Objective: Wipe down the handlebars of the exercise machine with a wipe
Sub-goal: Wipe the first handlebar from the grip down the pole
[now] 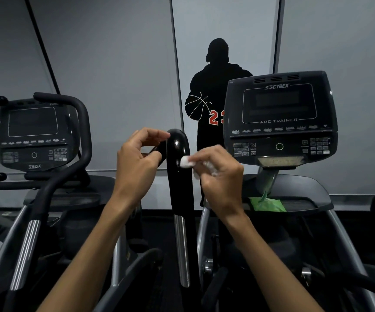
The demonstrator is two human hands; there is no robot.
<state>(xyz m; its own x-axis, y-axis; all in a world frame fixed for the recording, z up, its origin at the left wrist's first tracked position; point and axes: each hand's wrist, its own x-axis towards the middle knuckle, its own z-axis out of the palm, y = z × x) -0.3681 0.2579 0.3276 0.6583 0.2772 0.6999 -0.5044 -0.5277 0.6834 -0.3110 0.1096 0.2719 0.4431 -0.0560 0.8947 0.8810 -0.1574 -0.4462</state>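
A glossy black handlebar [178, 154] of the exercise machine rises in the middle of the head view, curving over at its top. My right hand [218, 176] pinches a bunched white wipe [185, 162] and presses it against the bar's right side, just below the bend. My left hand [137, 163] is on the left of the bar, fingers curled, with fingertips touching the curved top and the thumb against the bar's left side. Lower down the bar turns into a silver tube [181, 248].
A Cybex Arc Trainer console [279, 118] stands to the right, with a green wipe packet [267, 204] on the shelf below it. A second machine with console [33, 136] and black handlebars [78, 122] stands at the left. A grey wall with a dark silhouette graphic is behind.
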